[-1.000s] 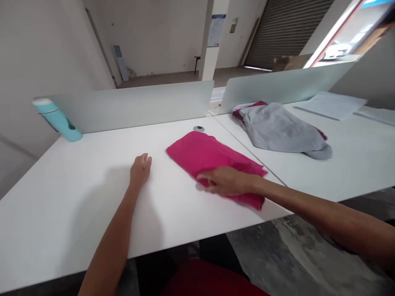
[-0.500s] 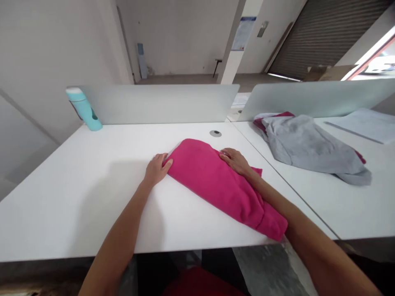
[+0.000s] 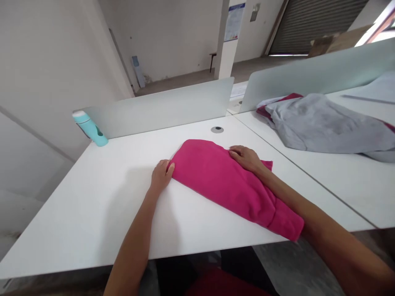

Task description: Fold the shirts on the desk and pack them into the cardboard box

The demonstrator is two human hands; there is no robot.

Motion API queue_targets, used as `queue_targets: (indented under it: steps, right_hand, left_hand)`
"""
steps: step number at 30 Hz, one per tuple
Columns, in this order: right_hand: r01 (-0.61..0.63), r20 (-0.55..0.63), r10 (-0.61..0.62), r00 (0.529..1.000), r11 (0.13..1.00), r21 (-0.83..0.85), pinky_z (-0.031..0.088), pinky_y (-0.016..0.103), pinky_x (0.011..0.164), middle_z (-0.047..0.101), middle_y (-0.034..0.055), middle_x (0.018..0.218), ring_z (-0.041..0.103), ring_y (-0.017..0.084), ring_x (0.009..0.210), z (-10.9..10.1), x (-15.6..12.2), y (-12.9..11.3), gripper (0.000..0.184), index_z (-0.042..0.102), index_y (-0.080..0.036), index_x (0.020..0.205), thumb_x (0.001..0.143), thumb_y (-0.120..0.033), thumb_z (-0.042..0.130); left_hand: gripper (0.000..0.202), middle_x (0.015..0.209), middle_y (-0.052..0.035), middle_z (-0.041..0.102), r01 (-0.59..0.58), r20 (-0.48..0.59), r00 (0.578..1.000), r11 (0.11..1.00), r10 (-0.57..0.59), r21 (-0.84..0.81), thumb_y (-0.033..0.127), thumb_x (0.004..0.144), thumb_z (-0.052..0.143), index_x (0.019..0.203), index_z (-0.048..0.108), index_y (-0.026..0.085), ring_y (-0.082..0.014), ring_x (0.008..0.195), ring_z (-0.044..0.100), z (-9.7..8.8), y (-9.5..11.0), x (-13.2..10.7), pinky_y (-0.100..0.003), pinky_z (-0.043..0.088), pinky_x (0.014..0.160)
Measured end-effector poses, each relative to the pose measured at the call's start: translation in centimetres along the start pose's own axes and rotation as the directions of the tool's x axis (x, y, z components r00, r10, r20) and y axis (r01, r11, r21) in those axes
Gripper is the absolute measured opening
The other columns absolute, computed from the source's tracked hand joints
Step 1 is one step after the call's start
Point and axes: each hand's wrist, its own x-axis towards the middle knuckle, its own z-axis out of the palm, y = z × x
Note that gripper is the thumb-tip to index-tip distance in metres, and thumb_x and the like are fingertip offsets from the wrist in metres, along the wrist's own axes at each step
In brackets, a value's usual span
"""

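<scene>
A folded pink garment [image 3: 216,176] lies slantwise on the white table [image 3: 129,230], with a narrow folded end close to the front edge. At its left corner my left hand [image 3: 161,176] grips the cloth, thumb on top and fingers behind the edge. My right hand [image 3: 247,158] rests on the upper right edge, fingers stretched left along the cloth, and the forearm lies across its right side. The undersides of both hands are hidden.
A turquoise holder with a white top [image 3: 90,128] stands at the back left by a frosted divider [image 3: 173,105]. Grey clothing [image 3: 324,123] with dark red fabric lies to the right, beyond the table seam. A round cable hole [image 3: 217,130] sits behind the garment.
The camera view has tilted and turned slightly. Both hands stay at the garment's edges, and its folded shape looks nearly the same.
</scene>
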Motion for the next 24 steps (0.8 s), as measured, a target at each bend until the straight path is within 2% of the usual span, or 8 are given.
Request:
queue_targets:
  steps: [11,14,16,19,24]
  right_hand:
    - [0.010,0.011,-0.011,1.000,0.999,0.037,0.052,0.042,0.106,0.076,0.0058,0.130,0.069,0.031,0.119,-0.5,-0.6,0.1,0.040,0.082,-0.021,0.112,0.093,-0.034,0.049]
    - [0.024,0.003,-0.024,1.000,0.999,0.039,0.052,0.042,0.105,0.077,0.0068,0.126,0.069,0.031,0.117,-1.0,-0.9,-0.5,0.040,0.082,-0.020,0.112,0.093,-0.031,0.048]
    - [0.045,0.026,-0.046,0.999,0.999,0.030,0.052,0.044,0.105,0.078,0.0084,0.122,0.069,0.030,0.116,-1.4,-1.1,-1.1,0.040,0.081,-0.019,0.112,0.093,-0.027,0.048]
    - [0.048,0.023,-0.049,0.999,0.998,0.026,0.052,0.037,0.102,0.077,0.0072,0.124,0.069,0.026,0.114,-2.0,-0.8,-1.6,0.035,0.081,-0.020,0.113,0.095,-0.028,0.052]
    - [0.030,0.015,-0.030,0.999,0.999,0.020,0.051,0.039,0.095,0.077,0.0110,0.116,0.069,0.027,0.105,-2.1,-0.8,-1.3,0.035,0.081,-0.017,0.111,0.098,-0.033,0.052]
  left_hand:
    - [0.029,0.122,-0.0100,0.071,-0.001,0.015,1.000,0.999,0.000,0.042,0.039,0.107,0.041,0.107,0.066,0.025,-0.0249,0.117,0.067,-0.3,0.4,0.4,-0.041,0.051,0.105]
    - [0.030,0.124,-0.0100,0.072,-0.044,0.018,0.999,0.998,0.043,0.038,0.039,0.106,0.041,0.108,0.067,0.024,-0.0241,0.120,0.066,-0.1,0.1,0.4,-0.039,0.051,0.109]
    - [0.031,0.124,-0.0114,0.073,-0.072,-0.013,0.997,0.996,0.073,0.056,0.040,0.104,0.042,0.110,0.067,0.023,-0.0252,0.122,0.066,0.0,-0.3,0.6,-0.040,0.050,0.113]
    - [0.035,0.126,-0.0114,0.072,-0.069,-0.089,0.993,0.993,0.077,0.096,0.045,0.103,0.041,0.114,0.067,0.024,-0.0270,0.122,0.067,0.3,-1.2,1.3,-0.042,0.051,0.111]
    - [0.037,0.126,-0.0109,0.072,-0.082,-0.039,0.996,0.992,0.086,0.092,0.047,0.102,0.040,0.113,0.067,0.024,-0.0268,0.122,0.067,0.2,-1.3,1.5,-0.042,0.052,0.110]
